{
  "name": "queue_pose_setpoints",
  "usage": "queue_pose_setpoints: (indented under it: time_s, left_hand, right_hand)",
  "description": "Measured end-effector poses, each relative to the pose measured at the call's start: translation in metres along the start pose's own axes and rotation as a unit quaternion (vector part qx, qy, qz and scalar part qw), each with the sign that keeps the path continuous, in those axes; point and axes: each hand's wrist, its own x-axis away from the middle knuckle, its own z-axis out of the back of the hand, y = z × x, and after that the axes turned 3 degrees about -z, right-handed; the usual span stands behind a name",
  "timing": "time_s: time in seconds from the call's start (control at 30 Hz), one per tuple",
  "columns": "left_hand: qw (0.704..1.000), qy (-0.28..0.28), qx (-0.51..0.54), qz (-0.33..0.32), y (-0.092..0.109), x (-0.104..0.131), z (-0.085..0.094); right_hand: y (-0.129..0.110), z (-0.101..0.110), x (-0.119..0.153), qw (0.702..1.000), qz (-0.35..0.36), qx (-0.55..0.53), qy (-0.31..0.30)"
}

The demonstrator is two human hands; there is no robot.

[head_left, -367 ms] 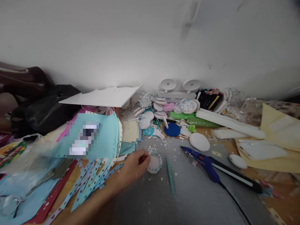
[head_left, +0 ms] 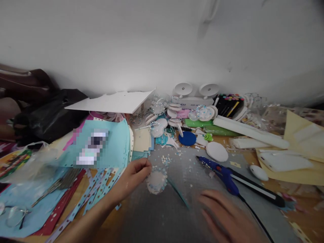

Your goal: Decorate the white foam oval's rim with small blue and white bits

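White wall behind, and below it a grey work mat [head_left: 162,216] on a cluttered craft table, strewn with tiny white and blue crumbs. Left hand [head_left: 134,177] reaches in with fingers curled and pinched together at the tips, right at the near-left edge of a small round white foam disc rimmed with pale blue beads [head_left: 156,182]; it looks to touch the rim, though the blur makes it hard to say whether it truly grips. Just to the right of that disc lies a thin teal stick [head_left: 178,192], slanting across the mat. Right hand [head_left: 222,212] hovers low over the mat, blurred, fingers spread loosely and holding nothing, well to the right of the disc. Just beyond its fingertips sits a blue glue gun [head_left: 222,173] with a black cable trailing off, lying alongside a long black and white bar [head_left: 255,190]. Beyond the left hand, a stack of light blue paper sheets [head_left: 113,141] and punched blue paper strips [head_left: 101,190]; further left, metal scissors [head_left: 54,187] and a pair of glasses [head_left: 15,216]. Past the disc, a dark blue round lid [head_left: 187,138] and a white oval foam piece [head_left: 216,151].
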Motion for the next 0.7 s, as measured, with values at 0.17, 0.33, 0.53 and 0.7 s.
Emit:
queue_pose_setpoints:
  time_s: [0.17, 0.33, 0.53, 0.7]
  left_hand:
    - [1.000, -0.003, 0.026, 0.007, -0.004, 0.008, 0.002]
    - [0.999, 0.027, 0.034, 0.012, -0.007, 0.014, 0.006]
    - [0.998, 0.056, 0.032, 0.021, -0.010, 0.020, 0.009]
    - [0.994, 0.105, 0.021, 0.019, -0.014, 0.031, 0.016]
  right_hand:
    - [-0.036, -0.048, -0.051, 0.997, 0.009, 0.030, -0.067]
    - [-0.028, -0.058, -0.050, 0.994, -0.029, -0.009, -0.103]
    - [-0.023, -0.059, -0.040, 0.989, -0.073, -0.061, -0.110]
    - [-0.013, -0.047, -0.037, 0.985, -0.137, -0.096, -0.041]
